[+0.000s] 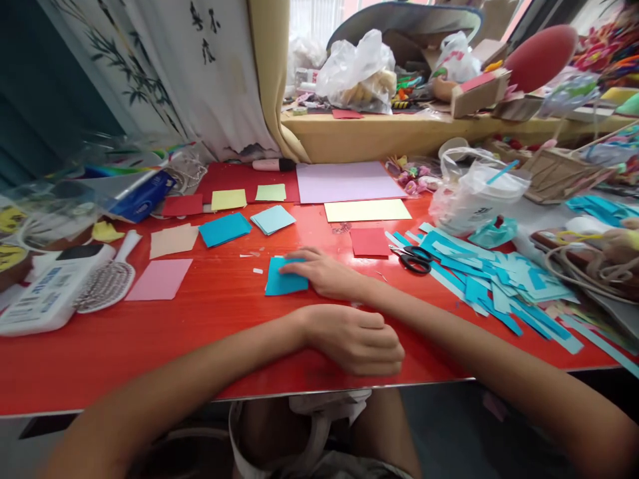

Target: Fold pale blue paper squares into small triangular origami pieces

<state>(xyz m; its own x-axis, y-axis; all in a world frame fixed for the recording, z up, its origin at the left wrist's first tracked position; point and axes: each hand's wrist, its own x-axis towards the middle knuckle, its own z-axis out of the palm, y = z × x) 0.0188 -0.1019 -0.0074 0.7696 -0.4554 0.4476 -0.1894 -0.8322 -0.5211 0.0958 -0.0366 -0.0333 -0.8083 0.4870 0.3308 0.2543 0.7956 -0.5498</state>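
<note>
My right hand (324, 273) reaches across to the left, its fingers lying flat on the right edge of a folded blue paper square (283, 279) on the red table (210, 313). Nearer to me, my left hand (357, 339) rests by the table's front edge with its fingers curled in; nothing shows inside them. The two forearms cross in front of me. Black-handled scissors (414, 258) lie just right of my right hand, beside a red paper square (369, 241).
Coloured paper squares (224, 228) are spread across the back of the table, with a lilac sheet (347, 181) and a pale yellow strip (367, 210). Blue paper offcuts (494, 286) pile up at the right. A hairbrush (107, 283) and a white device (50, 293) lie left.
</note>
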